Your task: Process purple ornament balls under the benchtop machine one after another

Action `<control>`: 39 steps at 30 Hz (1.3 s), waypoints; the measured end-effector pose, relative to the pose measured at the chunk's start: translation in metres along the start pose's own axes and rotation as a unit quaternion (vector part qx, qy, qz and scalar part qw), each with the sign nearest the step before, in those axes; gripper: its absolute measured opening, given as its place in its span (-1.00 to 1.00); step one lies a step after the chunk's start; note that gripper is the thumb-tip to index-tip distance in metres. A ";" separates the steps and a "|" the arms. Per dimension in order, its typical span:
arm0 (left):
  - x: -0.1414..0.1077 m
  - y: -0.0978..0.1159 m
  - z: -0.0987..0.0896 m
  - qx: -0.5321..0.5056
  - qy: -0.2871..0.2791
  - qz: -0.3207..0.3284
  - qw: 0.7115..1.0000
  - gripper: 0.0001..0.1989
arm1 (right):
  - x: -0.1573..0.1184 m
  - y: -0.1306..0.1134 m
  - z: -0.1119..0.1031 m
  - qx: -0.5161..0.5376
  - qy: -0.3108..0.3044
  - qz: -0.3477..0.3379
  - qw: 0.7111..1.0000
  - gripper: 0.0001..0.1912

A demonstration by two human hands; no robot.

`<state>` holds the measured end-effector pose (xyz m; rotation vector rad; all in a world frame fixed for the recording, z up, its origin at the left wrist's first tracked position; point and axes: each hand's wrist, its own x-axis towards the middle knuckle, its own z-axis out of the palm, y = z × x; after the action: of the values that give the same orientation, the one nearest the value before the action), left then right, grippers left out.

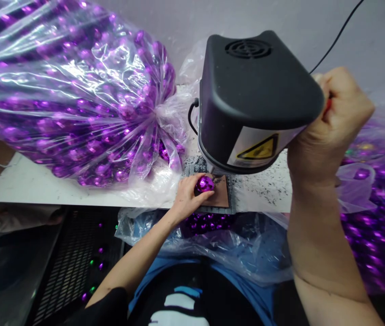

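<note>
Upper left of the frame: large clear plastic bag of shiny purple balls (73,99), lying on the white table (26,185). Centre: black boxy machine (256,95), above a flat brown plate (221,197). On that plate, left hand (187,197) around one shiny purple ball (205,184). Right: right hand (331,122) beside the machine. Lower centre: open bag of balls (212,231).

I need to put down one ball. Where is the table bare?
Bare table lies front-left, below the big bag. A speckled strip lies right of the brown plate. Crowded: the left hand holds a purple ball under the black machine.
</note>
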<state>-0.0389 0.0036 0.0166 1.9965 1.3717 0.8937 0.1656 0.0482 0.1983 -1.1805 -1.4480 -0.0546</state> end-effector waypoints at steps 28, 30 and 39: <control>0.004 0.004 0.025 -0.002 -0.019 0.019 1.000 -0.66 | -0.091 0.004 -0.018 -0.014 0.117 -0.136 0.984 -0.74; 0.004 0.004 0.026 -0.004 -0.017 0.018 1.000 -0.66 | -0.100 0.006 -0.021 -0.034 0.093 -0.134 0.986 -0.79; 0.004 0.005 0.026 0.005 -0.017 0.024 1.000 -0.70 | -0.120 0.005 -0.021 -0.048 0.055 -0.060 0.996 -0.81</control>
<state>-0.0144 0.0036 0.0049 2.0506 1.3159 0.8722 0.1573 -0.0350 0.1096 -1.1484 -1.4315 -0.2704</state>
